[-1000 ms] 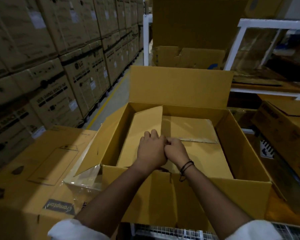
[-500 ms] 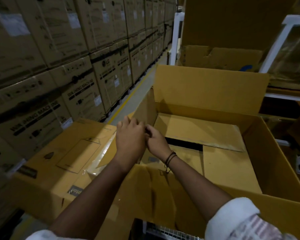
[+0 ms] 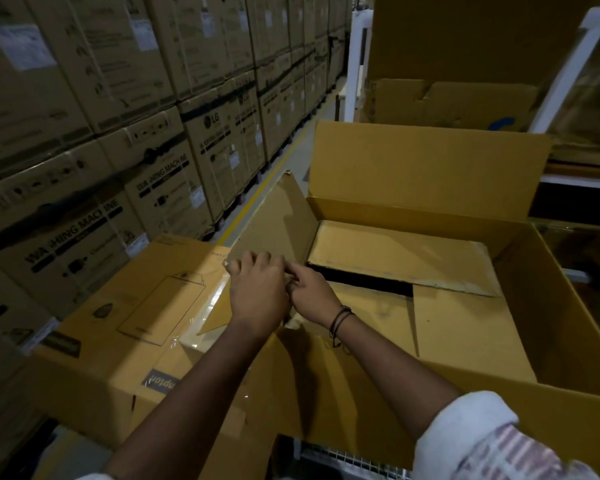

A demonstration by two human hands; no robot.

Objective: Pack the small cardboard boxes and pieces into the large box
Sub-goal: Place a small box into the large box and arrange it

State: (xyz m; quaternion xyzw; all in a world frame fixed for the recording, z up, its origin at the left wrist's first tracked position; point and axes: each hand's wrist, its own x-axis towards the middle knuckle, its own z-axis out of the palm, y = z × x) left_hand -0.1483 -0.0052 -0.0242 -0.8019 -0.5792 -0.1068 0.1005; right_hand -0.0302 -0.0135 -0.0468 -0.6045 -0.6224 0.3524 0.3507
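The large open box (image 3: 565,306) stands in front of me with its back flap (image 3: 426,168) upright. A brown cardboard sheet (image 3: 278,220) leans tilted at the box's left wall. My left hand (image 3: 257,296) grips the sheet's lower edge with curled fingers. My right hand (image 3: 309,297), wearing a dark wrist band, pinches the same edge and touches the left hand. Flat cardboard pieces (image 3: 399,258) lie inside the box, with a dark gap in front of the rear one. Another flat piece (image 3: 465,327) covers the near right floor.
A closed yellow carton (image 3: 132,306) with a printed outline sits against the large box's left side. Stacked washing-machine cartons (image 3: 118,161) form a wall on the left, beside a floor aisle with a yellow line. A white rack (image 3: 355,64) and more cardboard stand behind. Wire mesh (image 3: 343,462) shows below.
Both hands, still together, have moved left from the box's middle to its left wall. The leaning sheet has swung outward to the left, and my view has turned left.
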